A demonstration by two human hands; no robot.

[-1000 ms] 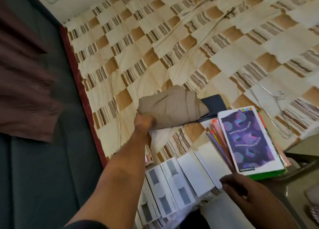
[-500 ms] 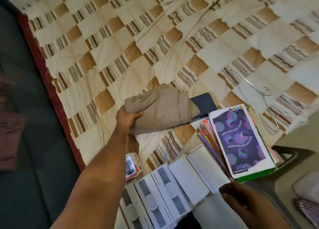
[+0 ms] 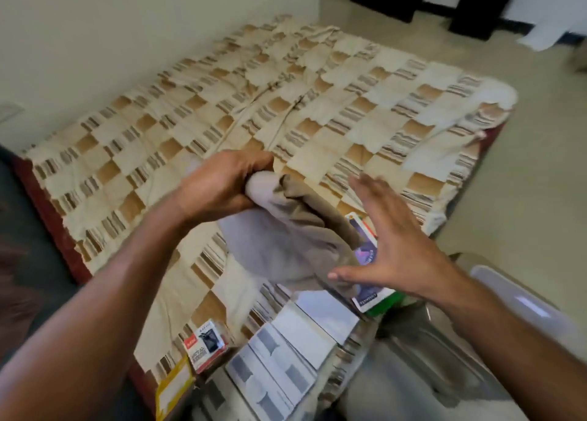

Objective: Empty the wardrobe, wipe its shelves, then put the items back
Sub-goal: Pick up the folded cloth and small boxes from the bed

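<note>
Cloth [image 3: 286, 242], soft, bunched in left hand [image 3: 222, 185].

place: home bedroom | evidence: checked bedspread [image 3: 317, 118] (floor mattress)

bunched beige garment [image 3: 286, 246], lifted above bed

Subject: one person, two bare forearms and hands in view.

Both forearms are uncovered from wrist to the bottom edge of the head view; no sleeve reaches them. The left hand [image 3: 219, 184] and right hand [image 3: 392, 244] carry no glove, ring, watch or band. Motion blur softens the right fingertips [image 3: 360, 182].
</note>
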